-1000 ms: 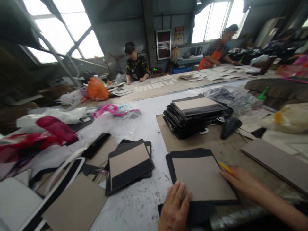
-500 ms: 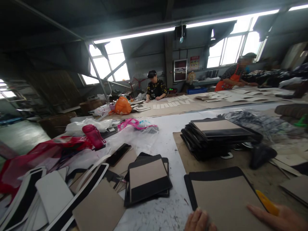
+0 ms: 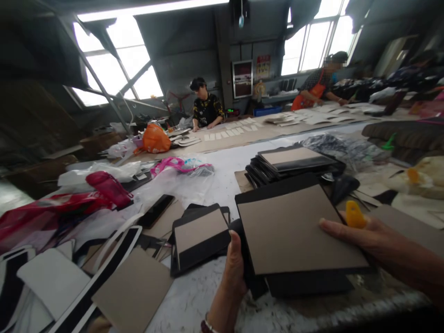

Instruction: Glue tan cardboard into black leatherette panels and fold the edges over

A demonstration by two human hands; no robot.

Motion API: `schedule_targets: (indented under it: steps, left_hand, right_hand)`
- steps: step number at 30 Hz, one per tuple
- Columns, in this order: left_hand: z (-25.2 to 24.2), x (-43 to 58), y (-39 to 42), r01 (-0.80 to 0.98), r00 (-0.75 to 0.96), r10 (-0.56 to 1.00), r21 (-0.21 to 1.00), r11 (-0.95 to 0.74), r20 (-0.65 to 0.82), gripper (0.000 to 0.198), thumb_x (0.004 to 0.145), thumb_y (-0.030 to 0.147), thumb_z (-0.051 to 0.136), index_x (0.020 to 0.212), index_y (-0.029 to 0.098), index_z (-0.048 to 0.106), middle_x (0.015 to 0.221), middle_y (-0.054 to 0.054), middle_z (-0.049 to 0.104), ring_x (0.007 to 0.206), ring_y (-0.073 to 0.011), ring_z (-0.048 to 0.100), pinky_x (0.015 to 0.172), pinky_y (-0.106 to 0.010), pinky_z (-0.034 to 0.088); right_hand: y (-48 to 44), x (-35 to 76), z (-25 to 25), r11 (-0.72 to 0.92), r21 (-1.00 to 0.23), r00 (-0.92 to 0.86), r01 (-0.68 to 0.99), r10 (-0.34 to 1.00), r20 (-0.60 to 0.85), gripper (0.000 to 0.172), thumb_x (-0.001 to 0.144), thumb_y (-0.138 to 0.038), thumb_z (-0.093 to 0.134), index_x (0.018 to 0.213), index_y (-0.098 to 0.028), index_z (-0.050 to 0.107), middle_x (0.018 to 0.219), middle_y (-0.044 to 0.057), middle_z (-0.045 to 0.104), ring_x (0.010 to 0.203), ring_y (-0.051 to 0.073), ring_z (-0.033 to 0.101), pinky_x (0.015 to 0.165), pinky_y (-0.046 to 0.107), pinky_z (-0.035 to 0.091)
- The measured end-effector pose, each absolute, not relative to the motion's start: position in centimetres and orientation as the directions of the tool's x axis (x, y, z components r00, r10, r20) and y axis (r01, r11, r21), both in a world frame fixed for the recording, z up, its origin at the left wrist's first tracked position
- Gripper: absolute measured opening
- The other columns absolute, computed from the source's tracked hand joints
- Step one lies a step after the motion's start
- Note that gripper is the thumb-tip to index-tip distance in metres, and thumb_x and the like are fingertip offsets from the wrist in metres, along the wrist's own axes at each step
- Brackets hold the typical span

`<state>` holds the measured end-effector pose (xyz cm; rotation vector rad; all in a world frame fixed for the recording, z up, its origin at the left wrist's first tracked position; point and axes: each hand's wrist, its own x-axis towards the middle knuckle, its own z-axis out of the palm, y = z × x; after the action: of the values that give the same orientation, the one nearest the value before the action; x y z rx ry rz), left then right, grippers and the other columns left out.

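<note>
I hold a black panel with a brown cardboard face raised off the table, tilted toward me. My left hand is closed on its left edge, thumb on top. My right hand grips the right edge, fingers lying on the cardboard, and also holds a small yellow tool. Behind the panel sits a stack of like black panels. To its left lies a smaller pile of black panels.
Loose cardboard sheets, black-and-white straps, a phone, a red bottle and plastic bags clutter the left. A black tool lies right of the stack. Two other people work at the far table.
The panel has been lifted off the table and both hands now grip its edges. The camera view has swung up and back down.
</note>
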<state>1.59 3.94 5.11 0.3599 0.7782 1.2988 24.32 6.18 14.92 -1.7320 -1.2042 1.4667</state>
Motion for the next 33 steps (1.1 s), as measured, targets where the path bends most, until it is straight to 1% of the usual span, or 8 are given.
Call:
schedule_targets:
  steps: [2, 4, 8, 12, 15, 18, 23, 33]
  left_hand:
    - [6.0, 1.8, 4.2, -0.746, 0.13, 0.959, 0.613, 0.262, -0.252, 0.067, 0.059, 0.067, 0.068, 0.094, 0.01, 0.067, 0.074, -0.01, 0.069, 0.066, -0.0229, 0.066, 0.064, -0.032, 0.054]
    - [6.3, 1.8, 4.6, -0.734, 0.115, 0.961, 0.631, 0.252, -0.251, 0.056, 0.062, 0.054, 0.074, 0.094, 0.009, 0.067, 0.078, -0.012, 0.071, 0.073, -0.0254, 0.067, 0.071, -0.034, 0.054]
    - [6.2, 1.5, 5.5, -0.665, 0.054, 0.958, 0.705, 0.246, -0.283, 0.035, 0.068, 0.035, 0.075, 0.089, 0.008, 0.068, 0.074, -0.011, 0.072, 0.069, -0.0243, 0.068, 0.067, -0.032, 0.056]
    - [5.8, 0.8, 6.1, -0.595, 0.055, 0.946, 0.751, 0.287, -0.319, 0.034, 0.068, 0.036, 0.075, 0.085, 0.007, 0.067, 0.073, -0.012, 0.072, 0.063, -0.0231, 0.068, 0.06, -0.028, 0.056]
    - [5.2, 0.1, 6.2, -0.562, 0.045, 0.926, 0.757, 0.333, -0.374, 0.039, 0.062, 0.037, 0.079, 0.085, 0.008, 0.067, 0.07, -0.011, 0.072, 0.063, -0.0239, 0.068, 0.059, -0.029, 0.057]
    - [4.5, -0.3, 6.2, -0.533, 0.072, 0.911, 0.757, 0.378, -0.405, 0.042, 0.06, 0.036, 0.08, 0.089, 0.008, 0.067, 0.071, -0.011, 0.072, 0.066, -0.0253, 0.069, 0.062, -0.031, 0.058]
    - [3.9, -0.3, 6.3, -0.495, 0.105, 0.904, 0.766, 0.409, -0.415, 0.032, 0.068, 0.026, 0.075, 0.091, 0.006, 0.067, 0.075, -0.012, 0.072, 0.07, -0.0246, 0.069, 0.068, -0.032, 0.058]
    - [3.4, -0.1, 6.2, -0.536, 0.15, 0.895, 0.726, 0.431, -0.42, 0.031, 0.067, 0.026, 0.075, 0.091, 0.007, 0.067, 0.077, -0.012, 0.072, 0.072, -0.0262, 0.069, 0.073, -0.037, 0.058]
  right_hand:
    - [6.3, 23.8, 15.3, -0.491, -0.845, -0.028, 0.211, 0.861, -0.507, 0.039, 0.057, -0.053, 0.074, 0.069, -0.016, 0.07, 0.066, 0.012, 0.071, 0.053, 0.023, 0.065, 0.044, 0.026, 0.052]
    - [6.5, 23.5, 15.2, -0.517, -0.841, -0.057, 0.158, 0.846, -0.53, 0.036, 0.06, -0.047, 0.075, 0.072, -0.014, 0.07, 0.067, 0.013, 0.071, 0.054, 0.023, 0.065, 0.046, 0.025, 0.053]
    - [7.1, 23.3, 14.4, -0.504, -0.857, -0.088, 0.105, 0.854, -0.513, 0.03, 0.064, -0.04, 0.075, 0.078, -0.013, 0.07, 0.072, 0.01, 0.072, 0.06, 0.021, 0.067, 0.051, 0.024, 0.054]
    - [7.9, 23.0, 13.1, -0.454, -0.875, -0.102, 0.166, 0.875, -0.473, 0.033, 0.067, -0.042, 0.073, 0.081, -0.012, 0.071, 0.074, 0.009, 0.072, 0.061, 0.019, 0.066, 0.051, 0.021, 0.053]
    - [8.4, 22.5, 12.1, -0.392, -0.898, -0.094, 0.198, 0.905, -0.416, 0.033, 0.067, -0.041, 0.074, 0.082, -0.012, 0.071, 0.078, 0.007, 0.072, 0.063, 0.015, 0.065, 0.053, 0.018, 0.051]
    - [8.5, 22.1, 11.3, -0.371, -0.9, -0.093, 0.229, 0.912, -0.4, 0.033, 0.067, -0.041, 0.073, 0.084, -0.013, 0.069, 0.079, 0.004, 0.072, 0.064, 0.013, 0.064, 0.054, 0.017, 0.05]
    - [8.2, 21.9, 10.9, -0.352, -0.898, -0.101, 0.263, 0.916, -0.389, 0.032, 0.068, -0.043, 0.071, 0.085, -0.017, 0.068, 0.082, 0.001, 0.071, 0.07, 0.015, 0.064, 0.059, 0.021, 0.051]
    - [8.3, 22.5, 11.1, -0.36, -0.881, -0.081, 0.307, 0.913, -0.401, 0.041, 0.07, -0.053, 0.064, 0.079, -0.014, 0.067, 0.075, 0.005, 0.069, 0.066, 0.018, 0.062, 0.062, 0.029, 0.05]
